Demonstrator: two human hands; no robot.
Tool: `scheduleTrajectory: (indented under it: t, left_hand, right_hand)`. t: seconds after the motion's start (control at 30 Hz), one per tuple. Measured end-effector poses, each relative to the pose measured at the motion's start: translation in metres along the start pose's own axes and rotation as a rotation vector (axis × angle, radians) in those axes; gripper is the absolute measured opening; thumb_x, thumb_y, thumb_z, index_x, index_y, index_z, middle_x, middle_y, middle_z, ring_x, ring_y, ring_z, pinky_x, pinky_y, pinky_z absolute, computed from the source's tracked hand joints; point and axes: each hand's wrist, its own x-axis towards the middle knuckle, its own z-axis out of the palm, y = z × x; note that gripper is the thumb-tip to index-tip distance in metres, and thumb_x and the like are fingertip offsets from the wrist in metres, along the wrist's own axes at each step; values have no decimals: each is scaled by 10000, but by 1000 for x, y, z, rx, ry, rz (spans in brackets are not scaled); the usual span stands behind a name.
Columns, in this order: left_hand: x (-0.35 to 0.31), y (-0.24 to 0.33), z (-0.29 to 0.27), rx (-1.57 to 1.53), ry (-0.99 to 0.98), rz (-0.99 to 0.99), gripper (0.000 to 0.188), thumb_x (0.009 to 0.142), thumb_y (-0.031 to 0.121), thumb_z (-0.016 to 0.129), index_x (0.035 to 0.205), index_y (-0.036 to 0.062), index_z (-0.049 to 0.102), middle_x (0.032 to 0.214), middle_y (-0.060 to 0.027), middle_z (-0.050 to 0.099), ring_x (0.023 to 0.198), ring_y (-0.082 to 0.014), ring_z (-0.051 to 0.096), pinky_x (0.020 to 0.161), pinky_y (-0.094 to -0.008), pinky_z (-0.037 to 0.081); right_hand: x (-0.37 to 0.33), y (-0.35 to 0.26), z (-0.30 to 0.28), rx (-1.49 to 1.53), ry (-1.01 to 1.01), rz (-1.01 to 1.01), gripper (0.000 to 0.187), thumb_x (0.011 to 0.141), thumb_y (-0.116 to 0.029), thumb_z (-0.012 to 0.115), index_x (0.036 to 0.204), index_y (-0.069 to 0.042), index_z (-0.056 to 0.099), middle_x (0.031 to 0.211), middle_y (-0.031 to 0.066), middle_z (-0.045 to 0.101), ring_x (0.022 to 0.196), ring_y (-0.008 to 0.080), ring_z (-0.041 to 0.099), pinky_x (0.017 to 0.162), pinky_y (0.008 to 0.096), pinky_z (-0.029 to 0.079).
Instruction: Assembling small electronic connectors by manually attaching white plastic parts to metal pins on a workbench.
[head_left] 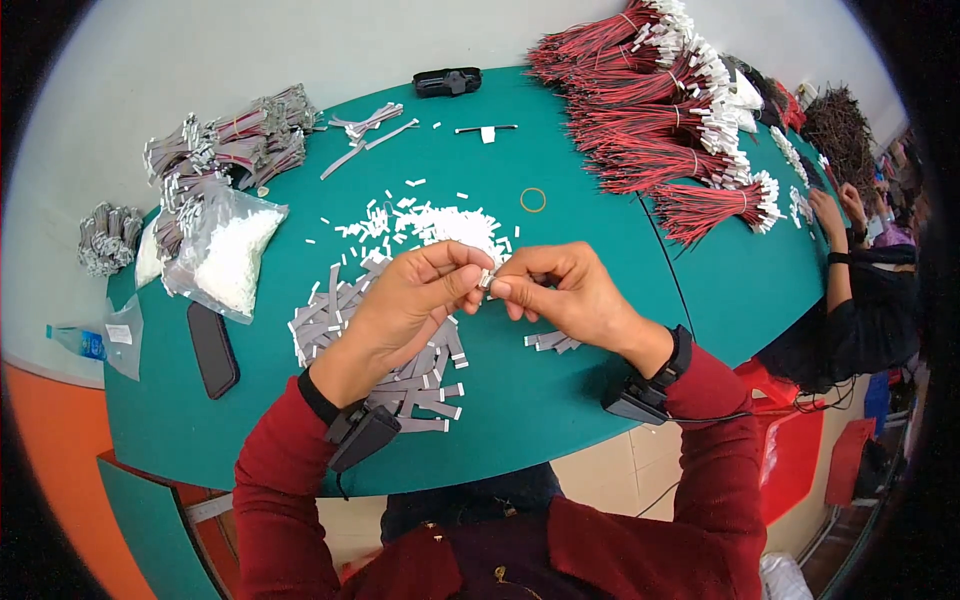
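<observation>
Over the middle of the green table, my left hand (pixel 415 298) and my right hand (pixel 572 292) meet fingertip to fingertip. Pinched between them is a small white connector (pixel 486 279), mostly hidden by the fingers. Whether a cable hangs from it, I cannot tell. Just beyond my hands lies a heap of loose white connectors (pixel 445 226). Under and beside my left hand spreads a pile of short grey ribbon cables (pixel 410 385) with white ends. A few more ribbon cables (pixel 552 342) rest below my right hand.
Bundles of red and black wires (pixel 650 125) fill the back right. Grey cable bundles (pixel 235 135), a bag of white connectors (pixel 235 255) and a black phone (pixel 212 350) are at the left. A rubber band (pixel 533 200) lies beyond my hands. Another person's hand (pixel 828 212) is far right.
</observation>
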Motion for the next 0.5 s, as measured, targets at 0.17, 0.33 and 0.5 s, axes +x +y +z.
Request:
scheduleTrajectory:
  t: [0.17,0.33,0.5]
  left_hand:
    - [-1,-1,1,-13,12,-6,164,863,101,578,991,-2,576,846,-24,569,720,-86,502,664,-208,418]
    - [-1,-2,1,-32,17,-8,163,864,100,576,992,-1,576,843,-19,564,711,-84,495,658,-207,414]
    - [0,-3,0,-37,-14,5,174,865,119,578,999,8,566,849,-11,557,720,-80,491,663,-205,404]
  right_hand:
    - [0,-1,0,-5,3,-2,127,862,-121,586,811,-19,642,636,-3,567,542,29,478,469,172,357]
    - [0,0,0,-4,6,-12,133,863,-132,590,811,-21,641,634,-6,565,540,30,477,470,172,358]
    - [0,4,1,27,16,-26,147,866,-147,591,801,-23,635,630,-11,561,537,29,476,469,171,361]
